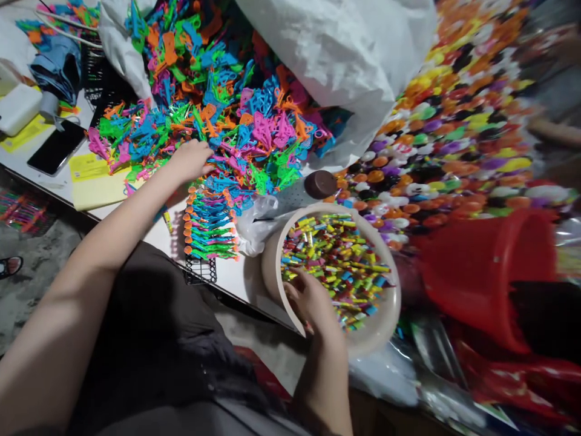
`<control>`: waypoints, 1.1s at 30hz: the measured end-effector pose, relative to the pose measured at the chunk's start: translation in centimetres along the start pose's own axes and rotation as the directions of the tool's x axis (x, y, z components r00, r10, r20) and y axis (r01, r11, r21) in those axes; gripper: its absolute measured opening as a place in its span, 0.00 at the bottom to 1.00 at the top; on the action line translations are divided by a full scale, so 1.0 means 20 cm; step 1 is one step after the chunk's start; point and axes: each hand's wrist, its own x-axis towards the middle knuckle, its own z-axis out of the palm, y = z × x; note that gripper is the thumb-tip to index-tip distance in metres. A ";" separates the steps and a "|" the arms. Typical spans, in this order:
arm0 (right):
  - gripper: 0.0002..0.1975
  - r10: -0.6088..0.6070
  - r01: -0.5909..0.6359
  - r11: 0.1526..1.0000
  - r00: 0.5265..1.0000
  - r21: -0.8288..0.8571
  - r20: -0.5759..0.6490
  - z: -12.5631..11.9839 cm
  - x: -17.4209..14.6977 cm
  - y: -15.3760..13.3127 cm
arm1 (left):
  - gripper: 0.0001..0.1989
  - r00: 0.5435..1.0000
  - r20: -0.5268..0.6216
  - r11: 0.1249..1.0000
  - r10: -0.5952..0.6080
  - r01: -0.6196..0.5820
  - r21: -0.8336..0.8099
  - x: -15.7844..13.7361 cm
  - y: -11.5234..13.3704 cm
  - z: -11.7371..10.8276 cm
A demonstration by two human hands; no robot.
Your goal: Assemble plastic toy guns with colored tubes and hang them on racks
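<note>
My left hand (193, 160) is at the near edge of a big heap of bright plastic toy pieces (265, 130) in blue, green, pink and orange. Its fingers curl down among them, and what they hold is hidden. Just below lies a neat row of similar pieces (209, 224) with orange ends, on a black grid rack (201, 270). My right hand (315, 306) is inside the near left rim of a pale bucket (394, 303). The bucket is full of small, shiny, multicoloured stick-like pieces (340, 260). The right fingers are bent, and anything in them is too small to name.
A white sack (354, 72) lies open behind the heap. A dark round cap (320, 183) and a clear plastic bag (258, 221) are near the bucket. Rightward are a tipped red bucket (481, 266) and many coloured pieces. A phone (57, 147) lies at left.
</note>
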 end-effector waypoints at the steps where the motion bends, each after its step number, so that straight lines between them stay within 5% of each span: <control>1: 0.23 0.027 -0.027 1.000 1.000 0.010 0.005 -0.01 0.00 -0.02 | 0.19 1.000 -0.004 1.000 -0.009 0.009 -0.015 0.04 0.01 0.02; 7: 0.23 0.255 -0.259 0.966 0.957 -0.010 -0.135 -0.09 -0.02 -0.15 | 0.03 0.975 -0.037 0.921 -0.218 0.193 -0.337 0.12 0.05 -0.05; 11: 0.26 0.394 -0.373 0.919 0.880 0.128 -0.266 -0.13 -0.01 -0.15 | 0.09 0.921 -0.218 0.899 -0.323 0.226 -0.375 -0.10 0.06 -0.24; 13: 0.26 0.443 -0.338 0.876 0.846 0.345 -0.297 -0.16 -0.02 -0.13 | 0.15 0.811 -0.453 0.898 -0.371 0.189 -0.397 -0.33 0.10 -0.30; 15: 0.25 0.502 -0.266 0.759 0.821 0.594 -0.273 -0.19 -0.04 -0.14 | 0.19 0.631 -0.644 0.860 -0.432 0.074 -0.505 -0.59 0.19 -0.31; 17: 0.25 0.495 -0.173 0.626 0.842 0.761 -0.216 -0.23 -0.07 -0.20 | 0.16 0.543 -0.633 0.714 -0.551 -0.085 -0.695 -0.85 0.31 -0.25; 18: 0.26 0.459 -0.123 0.573 0.867 0.810 -0.193 -0.24 -0.10 -0.24 | 0.14 0.570 -0.545 0.580 -0.615 -0.142 -0.803 -0.96 0.38 -0.20; 21: 0.30 0.250 -0.078 0.414 0.968 0.907 -0.030 -0.21 -0.19 -0.46 | 0.11 0.710 -0.113 0.109 -0.695 -0.051 -0.993 -1.23 0.56 -0.04; 23: 0.34 0.046 -0.176 0.295 0.984 0.939 0.170 -0.13 -0.26 -0.62 | 0.14 0.745 0.079 -0.065 -0.662 0.047 -0.997 -1.35 0.64 0.04; 26: 0.33 -0.219 -0.344 0.258 0.890 0.903 0.401 0.04 -0.37 -0.81 | 0.17 0.751 0.197 -0.146 -0.630 0.134 -0.980 -1.47 0.71 0.10; 28: 0.30 -0.275 -0.366 0.273 0.856 0.890 0.437 0.15 -0.43 -0.88 | 0.17 0.760 0.216 -0.146 -0.613 0.159 -0.976 -1.52 0.72 0.12; 33: 0.23 -0.249 -0.146 0.375 0.935 0.916 0.251 0.29 -0.52 -0.93 | 0.18 0.778 0.169 -0.092 -0.605 0.143 -0.986 -1.58 0.75 0.16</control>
